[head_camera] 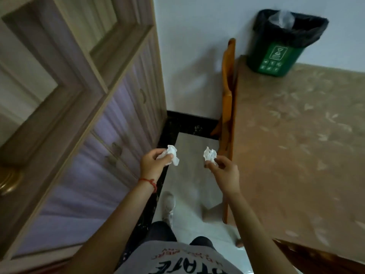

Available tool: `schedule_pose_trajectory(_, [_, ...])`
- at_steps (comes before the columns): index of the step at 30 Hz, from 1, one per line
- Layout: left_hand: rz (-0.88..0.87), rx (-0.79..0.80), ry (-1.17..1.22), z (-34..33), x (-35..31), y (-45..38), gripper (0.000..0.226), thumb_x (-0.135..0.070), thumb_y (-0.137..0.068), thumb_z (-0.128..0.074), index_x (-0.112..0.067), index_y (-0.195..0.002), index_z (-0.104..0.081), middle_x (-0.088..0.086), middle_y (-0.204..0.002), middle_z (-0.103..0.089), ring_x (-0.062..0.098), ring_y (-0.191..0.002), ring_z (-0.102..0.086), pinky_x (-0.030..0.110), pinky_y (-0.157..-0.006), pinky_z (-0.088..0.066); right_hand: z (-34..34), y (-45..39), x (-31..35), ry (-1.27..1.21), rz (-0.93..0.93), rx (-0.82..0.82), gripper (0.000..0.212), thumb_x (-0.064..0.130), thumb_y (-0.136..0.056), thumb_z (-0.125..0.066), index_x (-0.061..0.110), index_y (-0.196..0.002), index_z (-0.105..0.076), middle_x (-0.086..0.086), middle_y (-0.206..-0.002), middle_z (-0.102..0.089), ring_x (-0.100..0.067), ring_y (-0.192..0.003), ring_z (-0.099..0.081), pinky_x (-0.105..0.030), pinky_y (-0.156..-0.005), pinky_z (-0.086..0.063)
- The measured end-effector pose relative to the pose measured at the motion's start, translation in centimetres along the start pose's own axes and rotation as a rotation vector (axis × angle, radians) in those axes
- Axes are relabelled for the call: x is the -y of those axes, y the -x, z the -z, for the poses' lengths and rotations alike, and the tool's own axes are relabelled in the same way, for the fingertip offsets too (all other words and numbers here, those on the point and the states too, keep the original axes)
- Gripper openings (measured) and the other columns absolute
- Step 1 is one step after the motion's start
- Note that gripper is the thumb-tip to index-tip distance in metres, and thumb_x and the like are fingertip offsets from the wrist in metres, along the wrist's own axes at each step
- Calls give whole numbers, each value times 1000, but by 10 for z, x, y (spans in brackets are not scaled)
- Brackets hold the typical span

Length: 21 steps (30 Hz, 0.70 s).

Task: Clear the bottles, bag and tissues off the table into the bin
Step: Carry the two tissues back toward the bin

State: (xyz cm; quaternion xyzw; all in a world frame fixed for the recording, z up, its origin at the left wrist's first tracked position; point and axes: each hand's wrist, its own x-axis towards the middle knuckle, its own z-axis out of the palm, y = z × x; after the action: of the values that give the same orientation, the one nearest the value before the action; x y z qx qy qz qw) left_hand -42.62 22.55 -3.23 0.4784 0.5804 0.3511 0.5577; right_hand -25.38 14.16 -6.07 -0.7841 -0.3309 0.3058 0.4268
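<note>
My left hand (153,164) grips a crumpled white tissue (172,153) over the floor beside the table. My right hand (225,170) pinches a second crumpled tissue (210,154) by its fingertips, just left of the table's edge. The green bin (276,58) with a black liner stands on the far corner of the table, against the wall, well beyond both hands. A clear plastic item (281,19) sticks out of the bin's top. The table (296,135) has a beige patterned cover.
A wooden chair (227,107) stands folded against the table's left side. A wardrobe (98,115) with handles lines the left. Tiled floor (189,184) runs between them, with my shoe (168,206) on it. Another wooden piece (316,260) shows at the bottom right.
</note>
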Motion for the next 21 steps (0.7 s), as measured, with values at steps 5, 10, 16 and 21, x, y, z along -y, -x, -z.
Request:
schedule_pose_trajectory(5, [-23, 135, 12, -18, -29, -68, 5, -33, -47, -67, -38, -48, -67, -18, -48, -61, -6, -52, -58, 10, -58, -49, -15, -54, 22, -30, -42, -80, 29, 26, -80, -67, 6, -100, -67, 0, -84, -63, -10, -75, -54, -14, -57, -35])
schedule_pose_trajectory(10, [-30, 173, 1, -28, -58, -144, 12, -22, -57, -65, -31, -49, -67, -10, -54, -61, 0, -57, -59, 21, -66, -50, -39, -115, 55, -77, -71, -76, 33, 30, -81, -67, 9, -106, -64, -11, -87, -70, -19, -75, -64, -19, -61, -43])
schedule_pose_trajectory(16, [-65, 212, -13, -41, -89, -224, 24, -7, -71, -71, -27, -61, -66, -6, -63, -63, 4, -63, -61, 17, -61, -51, -51, -184, 97, -43, -12, -159, 34, 25, -81, -68, 6, -110, -64, -5, -89, -67, -16, -80, -63, -13, -64, -43])
schedule_pose_trajectory(21, [-98, 209, 6, -60, -114, -276, 26, 4, -78, -64, -19, -67, -63, -3, -64, -61, -6, -52, -60, 8, -53, -48, -50, -235, 122, -75, 8, -187, 29, 24, -82, -68, 6, -104, -66, 1, -84, -65, -4, -74, -57, -9, -62, -39])
